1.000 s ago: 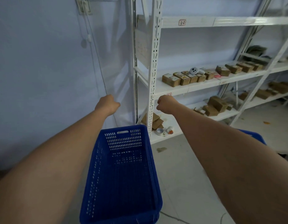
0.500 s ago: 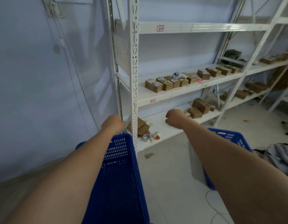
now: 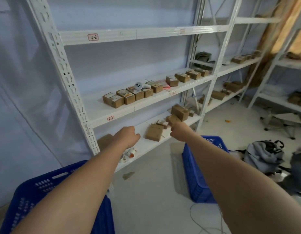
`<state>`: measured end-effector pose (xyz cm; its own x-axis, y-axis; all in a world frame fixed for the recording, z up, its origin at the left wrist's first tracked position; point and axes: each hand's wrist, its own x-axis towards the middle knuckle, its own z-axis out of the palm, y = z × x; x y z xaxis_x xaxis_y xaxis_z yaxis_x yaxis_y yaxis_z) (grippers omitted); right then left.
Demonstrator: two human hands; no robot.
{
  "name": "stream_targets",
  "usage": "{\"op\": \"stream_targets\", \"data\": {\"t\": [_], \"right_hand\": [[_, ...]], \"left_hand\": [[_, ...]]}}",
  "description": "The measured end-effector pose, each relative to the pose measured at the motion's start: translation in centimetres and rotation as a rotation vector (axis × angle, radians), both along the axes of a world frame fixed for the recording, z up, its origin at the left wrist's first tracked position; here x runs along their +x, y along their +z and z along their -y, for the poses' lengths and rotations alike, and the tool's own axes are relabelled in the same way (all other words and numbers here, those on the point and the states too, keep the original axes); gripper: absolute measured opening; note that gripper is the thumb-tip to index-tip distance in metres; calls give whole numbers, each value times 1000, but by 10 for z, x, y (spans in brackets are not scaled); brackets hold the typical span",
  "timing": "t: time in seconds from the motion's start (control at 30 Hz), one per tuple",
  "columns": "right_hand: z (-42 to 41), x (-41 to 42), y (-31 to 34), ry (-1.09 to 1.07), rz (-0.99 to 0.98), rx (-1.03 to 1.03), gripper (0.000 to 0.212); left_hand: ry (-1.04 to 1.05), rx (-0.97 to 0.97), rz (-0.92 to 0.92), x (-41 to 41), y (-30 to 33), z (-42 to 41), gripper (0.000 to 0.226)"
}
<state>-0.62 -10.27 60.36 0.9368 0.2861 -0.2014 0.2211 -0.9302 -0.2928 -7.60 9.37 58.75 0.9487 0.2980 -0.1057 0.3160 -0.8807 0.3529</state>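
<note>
Both my arms stretch forward toward a white metal rack (image 3: pixel 75 98). My left hand (image 3: pixel 127 137) is a curled fist in front of the bottom shelf and holds nothing. My right hand (image 3: pixel 177 131) is also curled, empty, just right of a flat brown box (image 3: pixel 154 132) on that shelf. A blue plastic crate (image 3: pixel 36 191) sits under my left forearm at the lower left. A second blue crate (image 3: pixel 197 168) stands on the floor under my right forearm.
A row of small brown boxes (image 3: pixel 127 97) and a white handheld device (image 3: pixel 139 86) lie on the middle shelf. Tape rolls (image 3: pixel 131 152) sit on the bottom shelf. A grey backpack (image 3: pixel 263 156), a folding stool (image 3: pixel 281 122) and a cable (image 3: pixel 197 220) are on the floor.
The view has swung right along the rack. The blue crate has slid to the lower left of view, and both fists now sit lower, at the bottom shelf.
</note>
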Motion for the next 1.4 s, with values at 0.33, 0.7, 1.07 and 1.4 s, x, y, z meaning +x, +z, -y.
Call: {"op": "stream_targets", "data": {"t": [0.33,0.7,1.07,1.4], "right_hand": [[150,86,-21,-197,-64,68,30],[248,199,-33,-352,-71,43,26],[323,313,-89,-387,-213,-125,21],[395,376,-209,-469,-268,-77,25]], "left_hand": [[-185,85,28,121,10,145,44],[-361,31,8,265,-16,247,41],[-387,5,-61,407,-88,321,47],[-234,-149,-142,460,-204,374,48]]}}
